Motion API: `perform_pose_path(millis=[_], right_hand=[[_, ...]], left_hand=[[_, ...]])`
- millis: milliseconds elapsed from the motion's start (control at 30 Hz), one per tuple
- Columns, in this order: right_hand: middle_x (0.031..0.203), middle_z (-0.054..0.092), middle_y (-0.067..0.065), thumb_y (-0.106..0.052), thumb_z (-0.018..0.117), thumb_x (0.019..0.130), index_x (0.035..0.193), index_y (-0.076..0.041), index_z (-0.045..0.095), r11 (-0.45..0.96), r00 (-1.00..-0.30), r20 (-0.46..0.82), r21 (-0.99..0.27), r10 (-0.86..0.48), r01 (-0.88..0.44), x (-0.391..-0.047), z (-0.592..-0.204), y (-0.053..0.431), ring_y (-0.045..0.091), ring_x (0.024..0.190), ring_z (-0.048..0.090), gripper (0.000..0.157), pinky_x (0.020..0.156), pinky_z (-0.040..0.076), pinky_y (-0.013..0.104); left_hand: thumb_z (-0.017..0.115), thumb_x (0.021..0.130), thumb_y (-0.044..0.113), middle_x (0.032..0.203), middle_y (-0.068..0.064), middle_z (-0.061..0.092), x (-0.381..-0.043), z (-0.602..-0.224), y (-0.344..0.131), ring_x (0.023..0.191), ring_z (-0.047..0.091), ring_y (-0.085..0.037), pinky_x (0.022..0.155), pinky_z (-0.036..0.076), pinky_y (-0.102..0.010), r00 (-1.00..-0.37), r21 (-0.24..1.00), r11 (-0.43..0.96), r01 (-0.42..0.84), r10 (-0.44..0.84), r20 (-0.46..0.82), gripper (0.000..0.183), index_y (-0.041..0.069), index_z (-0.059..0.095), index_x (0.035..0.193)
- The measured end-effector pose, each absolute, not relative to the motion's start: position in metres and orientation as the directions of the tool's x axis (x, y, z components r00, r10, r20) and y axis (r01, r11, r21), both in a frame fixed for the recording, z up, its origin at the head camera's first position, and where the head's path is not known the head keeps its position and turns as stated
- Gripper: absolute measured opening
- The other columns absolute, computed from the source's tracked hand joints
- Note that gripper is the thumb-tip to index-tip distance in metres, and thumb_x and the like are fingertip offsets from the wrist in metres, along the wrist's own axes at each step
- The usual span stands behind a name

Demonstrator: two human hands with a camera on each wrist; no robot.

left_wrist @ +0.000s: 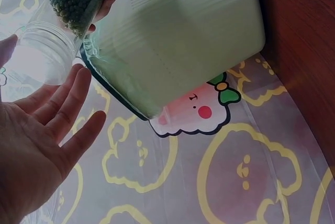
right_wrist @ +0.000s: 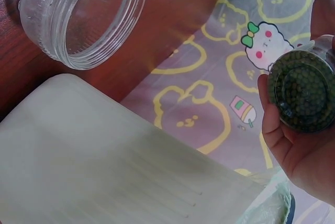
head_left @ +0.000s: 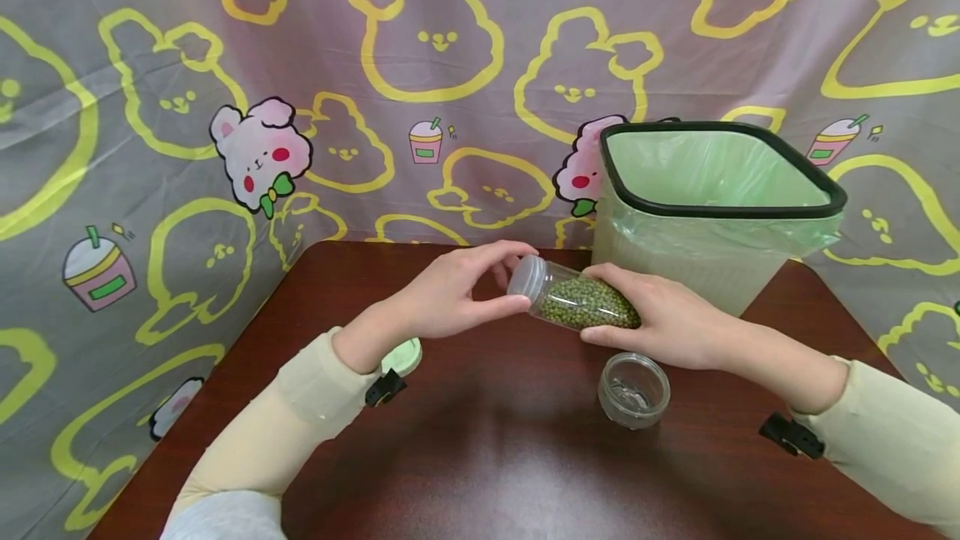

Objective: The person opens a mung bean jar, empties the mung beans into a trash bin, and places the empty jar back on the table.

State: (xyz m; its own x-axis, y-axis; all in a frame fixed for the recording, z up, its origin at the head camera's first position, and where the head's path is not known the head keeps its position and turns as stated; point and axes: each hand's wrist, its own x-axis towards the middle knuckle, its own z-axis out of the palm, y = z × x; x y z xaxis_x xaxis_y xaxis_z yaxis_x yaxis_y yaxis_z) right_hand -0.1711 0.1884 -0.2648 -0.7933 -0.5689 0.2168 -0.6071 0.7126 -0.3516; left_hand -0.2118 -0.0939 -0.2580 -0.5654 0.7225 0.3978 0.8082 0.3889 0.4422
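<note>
In the head view my right hand (head_left: pixel 675 319) grips a clear jar (head_left: pixel 588 298) of small green beans, tilted on its side above the table. Its cloudy, see-through lid (head_left: pixel 527 279) points left. At that end my left hand (head_left: pixel 442 290) holds the lid between thumb and fingers; the left wrist view shows the fingers (left_wrist: pixel 68 98) spread along its edge. The right wrist view looks at the jar's round base (right_wrist: pixel 304 92), with beans behind it. Below the right hand stands a small clear round container (head_left: pixel 634 390) without a lid.
A tall pale bin (head_left: pixel 667 257) with a black rim and green liner stands at the back right. On the table (head_left: pixel 465 440), a pale green lid (head_left: pixel 403 357) lies partly behind the left wrist. A patterned cloth (head_left: pixel 450 190) hangs behind.
</note>
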Motion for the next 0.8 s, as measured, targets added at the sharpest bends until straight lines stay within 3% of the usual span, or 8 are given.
perform_pose_path(millis=[300, 500, 633, 800], right_hand=[[0.104, 0.06, -0.004, -0.051, 0.069, 0.087, 0.13, -0.018, 0.05, 0.712, -0.791, 0.222, -0.345, -0.571, -0.611, -0.1708, -0.2652, 0.1883, 0.012, 0.089, 0.057, 0.058, 0.076, 0.048, 0.039], [0.104, 0.061, -0.004, -0.052, 0.067, 0.088, 0.13, -0.018, 0.05, 0.707, -0.783, 0.231, -0.338, -0.577, -0.621, -0.1709, -0.2652, 0.1888, 0.012, 0.089, 0.057, 0.057, 0.077, 0.047, 0.039], [0.104, 0.061, -0.003, -0.05, 0.068, 0.087, 0.129, -0.017, 0.05, 0.711, -0.784, 0.232, -0.332, -0.576, -0.62, -0.1705, -0.2647, 0.1891, 0.012, 0.089, 0.057, 0.057, 0.077, 0.048, 0.04], [0.105, 0.06, -0.003, -0.053, 0.068, 0.087, 0.13, -0.017, 0.05, 0.715, -0.789, 0.226, -0.335, -0.571, -0.613, -0.17, -0.2629, 0.1893, 0.012, 0.09, 0.057, 0.059, 0.077, 0.048, 0.04]], left_hand=[[0.071, 0.09, 0.032, 0.094, 0.01, 0.061, -0.2106, -0.257, -0.0927, 0.084, 0.057, -0.005, 0.069, 0.046, -0.027, -0.57, 0.443, 0.394, 0.805, 0.719, 0.397, 0.045, 0.015, 0.055, 0.129], [0.071, 0.09, 0.033, 0.098, 0.01, 0.063, -0.2111, -0.2567, -0.0919, 0.091, 0.06, -0.007, 0.076, 0.047, -0.027, -0.572, 0.447, 0.399, 0.801, 0.731, 0.372, 0.05, 0.016, 0.052, 0.133], [0.071, 0.089, 0.035, 0.112, 0.008, 0.062, -0.2106, -0.2564, -0.0929, 0.1, 0.058, -0.003, 0.085, 0.046, -0.031, -0.569, 0.446, 0.4, 0.801, 0.739, 0.359, 0.06, 0.017, 0.045, 0.141], [0.078, 0.084, 0.028, 0.132, 0.006, 0.053, -0.2107, -0.2557, -0.0937, 0.111, 0.054, -0.002, 0.095, 0.044, -0.037, -0.51, 0.447, 0.322, 0.835, 0.757, 0.408, 0.071, 0.014, 0.041, 0.144]])
